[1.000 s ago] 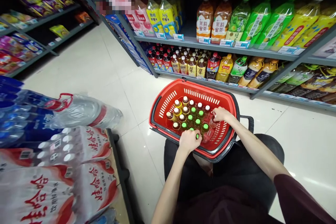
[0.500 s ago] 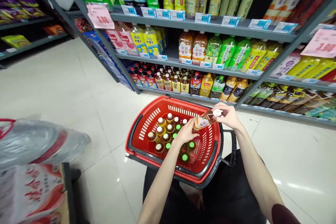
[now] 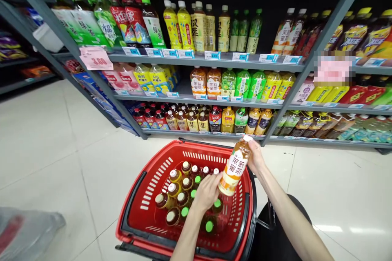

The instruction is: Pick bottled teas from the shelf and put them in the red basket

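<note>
A tea bottle (image 3: 235, 167) with a white cap and a white-and-orange label is held tilted above the right part of a red shopping basket (image 3: 134, 195). My right hand (image 3: 256, 157) is closed around its upper part, just below the cap. Lower down, my left hand (image 3: 207, 192) has its fingers curled against the side near the base; some fingertips are hidden. Inside the basket stand several drink bottles, some with cream or white caps (image 3: 182, 198), others with green caps (image 3: 209, 226). My left hand and forearm cover part of them.
Ahead, a grey shelf rack (image 3: 190, 60) carries rows of bottled drinks and price tags. The basket's black handle (image 3: 266, 222) sticks out at its right. A plastic-wrapped bundle (image 3: 27, 228) lies at the lower left on the tiled floor (image 3: 101, 171).
The bottle has turned more upright, its label now facing me. My left hand has shifted to its lower end. The view has tilted up, bringing more of the upper shelf into sight.
</note>
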Action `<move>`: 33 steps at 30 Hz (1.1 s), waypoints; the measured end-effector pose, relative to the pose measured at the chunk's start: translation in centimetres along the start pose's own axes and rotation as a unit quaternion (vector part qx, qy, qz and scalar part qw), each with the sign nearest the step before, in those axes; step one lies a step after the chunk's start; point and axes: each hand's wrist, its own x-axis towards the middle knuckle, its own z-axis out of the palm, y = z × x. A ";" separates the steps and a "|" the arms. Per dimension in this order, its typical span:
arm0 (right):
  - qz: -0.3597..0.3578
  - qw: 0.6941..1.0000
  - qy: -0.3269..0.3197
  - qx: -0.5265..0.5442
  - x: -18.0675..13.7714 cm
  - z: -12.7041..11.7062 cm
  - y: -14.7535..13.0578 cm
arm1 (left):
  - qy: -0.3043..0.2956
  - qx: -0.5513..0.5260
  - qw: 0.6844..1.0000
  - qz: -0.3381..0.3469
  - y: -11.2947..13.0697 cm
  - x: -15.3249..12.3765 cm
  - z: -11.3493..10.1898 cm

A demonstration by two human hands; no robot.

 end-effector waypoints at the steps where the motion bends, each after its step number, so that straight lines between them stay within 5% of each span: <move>1: 0.026 0.999 -0.021 0.018 -0.2 0.3 0.2 | 0.019 0.007 1.000 0.021 0.4 0.2 0.0; 6: 0.107 0.984 -0.129 0.058 -0.9 1.5 1.4 | 0.021 -0.005 0.998 0.066 0.8 0.7 0.2; 12: 0.129 0.984 -0.100 0.071 -0.2 1.8 2.0 | -0.054 0.010 0.997 0.046 0.1 1.2 -0.5; 25: 0.146 0.981 -0.099 0.080 0.1 1.2 2.5 | -0.053 0.026 0.996 0.072 0.4 2.4 -0.9; 33: 0.167 0.978 -0.115 0.051 -0.2 1.3 2.2 | -0.046 0.042 0.992 0.107 0.3 1.1 0.8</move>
